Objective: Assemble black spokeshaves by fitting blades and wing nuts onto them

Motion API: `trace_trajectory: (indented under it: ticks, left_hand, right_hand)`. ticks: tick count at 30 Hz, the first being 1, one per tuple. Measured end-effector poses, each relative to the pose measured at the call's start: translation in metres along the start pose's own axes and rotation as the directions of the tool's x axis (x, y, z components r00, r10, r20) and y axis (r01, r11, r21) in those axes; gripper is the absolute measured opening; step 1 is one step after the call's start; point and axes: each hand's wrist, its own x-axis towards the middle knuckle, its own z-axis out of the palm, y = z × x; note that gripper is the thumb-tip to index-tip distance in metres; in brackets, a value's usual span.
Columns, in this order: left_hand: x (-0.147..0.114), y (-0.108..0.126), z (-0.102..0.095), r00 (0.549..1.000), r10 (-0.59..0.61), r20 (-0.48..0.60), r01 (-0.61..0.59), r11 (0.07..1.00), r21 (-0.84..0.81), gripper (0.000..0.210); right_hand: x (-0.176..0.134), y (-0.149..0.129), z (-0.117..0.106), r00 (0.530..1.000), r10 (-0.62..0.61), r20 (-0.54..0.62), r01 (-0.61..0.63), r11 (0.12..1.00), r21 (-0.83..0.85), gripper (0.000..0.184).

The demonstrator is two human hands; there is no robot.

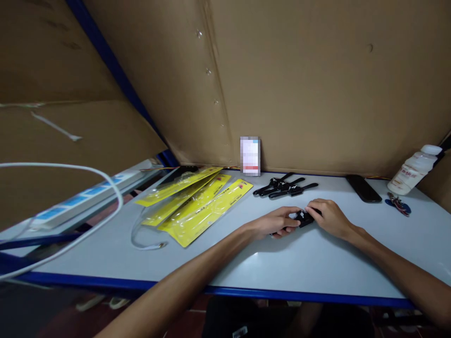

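Both of my hands hold a black watch-like device (303, 218) with a strap, just above the table's middle right. My left hand (276, 221) grips its left end, fingers wrapped round the strap. At the other end, my right hand (329, 217) pinches it with thumb and fingers, hiding that part. Pale glints show on its middle section. Behind my hands, several similar black watch-like devices (282, 188) lie overlapping with their straps stretched out. Left of them, several yellow blister packs (211, 211) are fanned over one another.
A lit phone (250, 156) leans on the cardboard wall (317, 94). A dark phone (363, 188), keys (398, 204) and a white bottle (413, 171) occupy the right. On the left are a power strip (88, 197), a white cable (120, 197) and a short grey cable (148, 246).
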Motion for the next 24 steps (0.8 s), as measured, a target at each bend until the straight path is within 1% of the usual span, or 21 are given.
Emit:
trace_trajectory:
  ticks: [4, 9, 13, 15, 17, 20, 21, 22, 23, 24]
  left_hand:
    - [-0.002, 0.003, 0.003, 1.000, 0.000, -0.008, 0.000, 1.000, 0.003, 0.029]
    - [-0.002, 0.005, 0.006, 0.999, -0.010, -0.032, 0.011, 1.000, 0.026, 0.039]
    - [-0.001, 0.003, 0.004, 0.999, 0.004, -0.032, -0.002, 0.998, 0.056, 0.043]
    - [0.000, 0.000, 0.002, 0.999, 0.022, -0.031, -0.020, 0.998, 0.065, 0.042]
    - [0.001, -0.002, 0.000, 0.998, 0.045, -0.031, -0.042, 0.996, 0.083, 0.040]
    - [0.007, -0.008, -0.005, 0.998, 0.056, 0.002, -0.056, 0.994, 0.097, 0.046]
    - [0.009, -0.010, -0.007, 0.998, 0.068, -0.016, -0.065, 0.990, 0.122, 0.049]
    - [0.011, -0.012, -0.009, 0.994, 0.083, -0.064, -0.072, 0.984, 0.161, 0.052]
    - [0.013, -0.013, -0.011, 0.985, 0.104, -0.140, -0.071, 0.973, 0.219, 0.054]
    - [0.014, -0.015, -0.013, 0.965, 0.133, -0.228, -0.063, 0.955, 0.291, 0.054]
  right_hand:
    - [0.001, 0.001, 0.001, 1.000, 0.019, 0.011, -0.019, 1.000, 0.016, 0.031]
    - [0.002, 0.001, 0.000, 0.999, 0.031, 0.037, -0.031, 0.999, 0.011, 0.032]
    - [0.003, -0.002, -0.001, 0.997, 0.060, 0.043, -0.060, 0.998, -0.010, 0.031]
    - [0.003, -0.005, 0.001, 0.994, 0.100, 0.048, -0.097, 0.994, -0.054, 0.028]
    - [0.004, -0.007, 0.003, 0.985, 0.167, 0.040, -0.161, 0.979, -0.128, 0.028]
    - [0.006, -0.005, 0.005, 0.971, 0.240, 0.019, -0.232, 0.954, -0.188, 0.027]
    - [0.007, -0.002, 0.005, 0.967, 0.255, 0.013, -0.247, 0.949, -0.194, 0.024]
    - [0.008, 0.002, 0.004, 0.963, 0.270, 0.006, -0.264, 0.944, -0.201, 0.020]
    - [0.009, 0.007, 0.003, 0.958, 0.287, -0.003, -0.281, 0.937, -0.206, 0.016]
    - [0.011, 0.013, 0.001, 0.953, 0.304, -0.013, -0.300, 0.930, -0.213, 0.014]
